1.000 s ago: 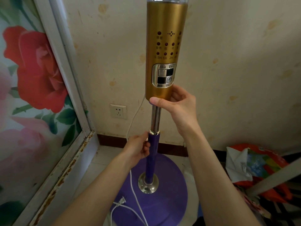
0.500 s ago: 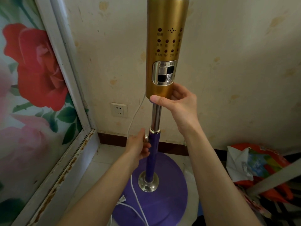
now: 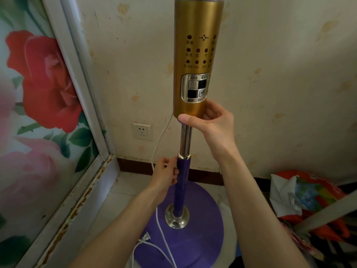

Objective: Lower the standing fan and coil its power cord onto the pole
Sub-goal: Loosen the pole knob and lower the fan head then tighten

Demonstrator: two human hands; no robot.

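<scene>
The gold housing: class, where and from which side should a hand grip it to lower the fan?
Grip the gold housing around its bottom rim, from the right, as the right hand does. It is a smooth upright cylinder, so fingers can wrap it, and gripping there stays below the button panel. The left hand is at the collar on the purple pole.

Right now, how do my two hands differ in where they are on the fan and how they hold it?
The right hand sits higher, wrapped around the bottom of the gold control column, thumb across its lower edge. The left hand sits lower, at the silver collar atop the purple lower pole, fingers pinched at its side rather than wrapped around. Both touch the fan, with the bare chrome tube between them.
</scene>
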